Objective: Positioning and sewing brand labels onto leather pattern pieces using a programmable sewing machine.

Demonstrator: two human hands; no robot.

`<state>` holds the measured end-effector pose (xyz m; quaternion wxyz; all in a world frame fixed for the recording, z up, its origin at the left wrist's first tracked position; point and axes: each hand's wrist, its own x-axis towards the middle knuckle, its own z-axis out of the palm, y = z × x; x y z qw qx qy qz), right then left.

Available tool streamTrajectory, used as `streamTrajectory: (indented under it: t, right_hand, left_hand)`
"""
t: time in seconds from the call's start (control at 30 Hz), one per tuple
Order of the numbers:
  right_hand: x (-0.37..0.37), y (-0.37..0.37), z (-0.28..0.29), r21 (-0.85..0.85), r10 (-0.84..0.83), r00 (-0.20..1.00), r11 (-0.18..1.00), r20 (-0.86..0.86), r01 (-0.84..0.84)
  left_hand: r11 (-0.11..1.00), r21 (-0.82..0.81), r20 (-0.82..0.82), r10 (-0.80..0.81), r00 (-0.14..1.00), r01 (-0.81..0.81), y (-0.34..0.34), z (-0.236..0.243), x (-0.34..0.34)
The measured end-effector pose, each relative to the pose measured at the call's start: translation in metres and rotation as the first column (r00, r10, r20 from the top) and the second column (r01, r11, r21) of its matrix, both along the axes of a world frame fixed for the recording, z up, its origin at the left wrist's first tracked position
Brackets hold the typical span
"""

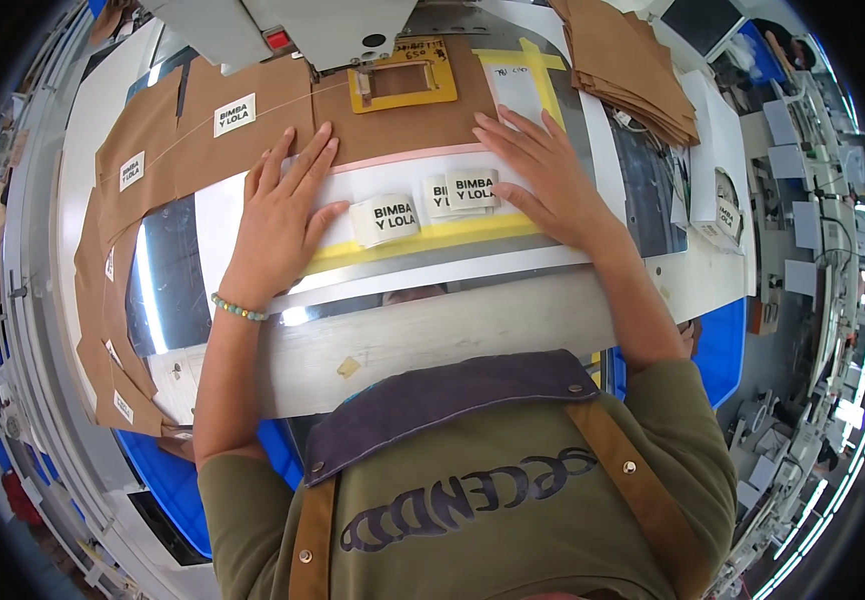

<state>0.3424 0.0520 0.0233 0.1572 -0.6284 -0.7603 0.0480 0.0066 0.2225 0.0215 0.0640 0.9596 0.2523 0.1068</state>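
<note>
My left hand (pixel 291 205) lies flat with fingers stretched, its fingertips on the near edge of a brown fabric panel (pixel 393 132). My right hand (pixel 551 180) is spread out too, its fingertips over the panel's right end and a taped white card (pixel 519 95). Neither hand grips anything. Between them sit a stack of white labels (pixel 385 220) and a second label stack (pixel 471 192); the right thumb reaches that second stack's edge. A yellow clamp frame (pixel 361 98) rests on the panel under the sewing machine head (pixel 323 35).
Brown panels with sewn-on labels (pixel 178 130) trail down the left side, joined by thread. More brown panels (pixel 625 75) are stacked at the far right, near a white box (pixel 718 170) holding labels. Yellow tape (pixel 433 240) crosses the work plate. Blue bins (pixel 723 350) stand below the table.
</note>
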Motion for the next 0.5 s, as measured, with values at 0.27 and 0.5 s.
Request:
streamTrajectory:
  t: [0.27, 0.5]
  right_hand:
    - [-0.001, -0.001, -0.004, 0.005, 0.002, 0.996, 1.0, 0.089, -0.002]
    - [0.007, 0.0, -0.007, 0.063, -0.002, 0.993, 0.998, -0.12, 0.009]
  left_hand:
    - [0.996, 0.066, 0.029, 0.057, 0.998, -0.059, 0.0, -0.007, 0.008]
    - [1.0, 0.007, 0.079, -0.001, 0.997, 0.0, -0.004, 0.002, 0.006]
